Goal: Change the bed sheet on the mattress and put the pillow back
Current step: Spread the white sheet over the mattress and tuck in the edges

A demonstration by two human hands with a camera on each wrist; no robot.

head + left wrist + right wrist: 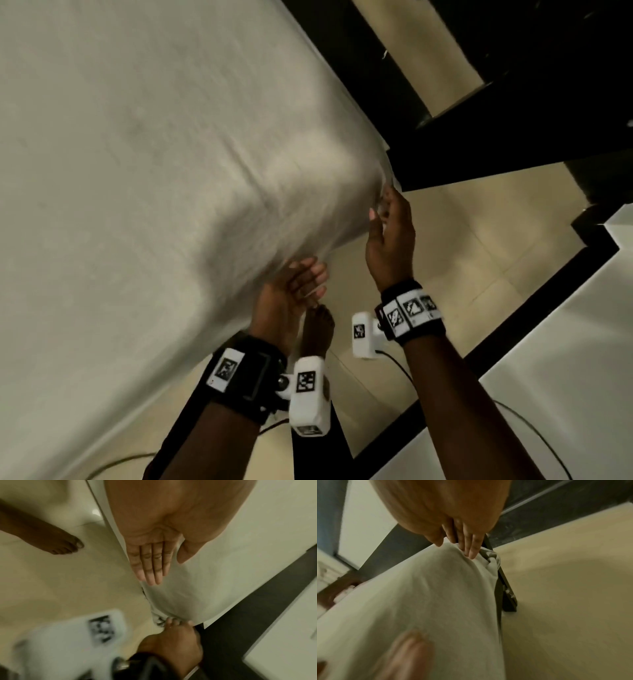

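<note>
Bed sheet: the pale grey-white bed sheet (144,164) is spread over the mattress top and pulled down over the near corner, where it creases and bunches toward the lower edge.
Mattress: covered by the sheet everywhere I can see; only its rounded corner shape (308,192) shows through the cloth.
Left hand: the left hand (291,291) is at the lower edge of the corner, palm turned up. In the left wrist view its fingers (150,566) lie straight and together, flat against the hanging cloth, thumb spread to the side. This grip is open and has hold of nothing; it only presses on the sheet.
Right hand: the right hand (387,233) is at the far side of the same corner, beside the dark bed frame (506,588). In the right wrist view its fingers (471,545) reach down with the tips pushed into a fold of the sheet at the corner's edge, thumb on the other side of the ridge of cloth. Whether this grip truly pinches the fold or just presses it in, I cannot tell; the picture is blurred there.
Feet: a bare foot (317,329) stands on the cream tiled floor (445,240) just below the left hand.
Wrist gear: black bands with printed square markers and white camera boxes sit on both wrists, cables trailing off.
Pillow: not in sight from any view.
Surroundings: dark furniture stands beyond the bed corner.
</note>
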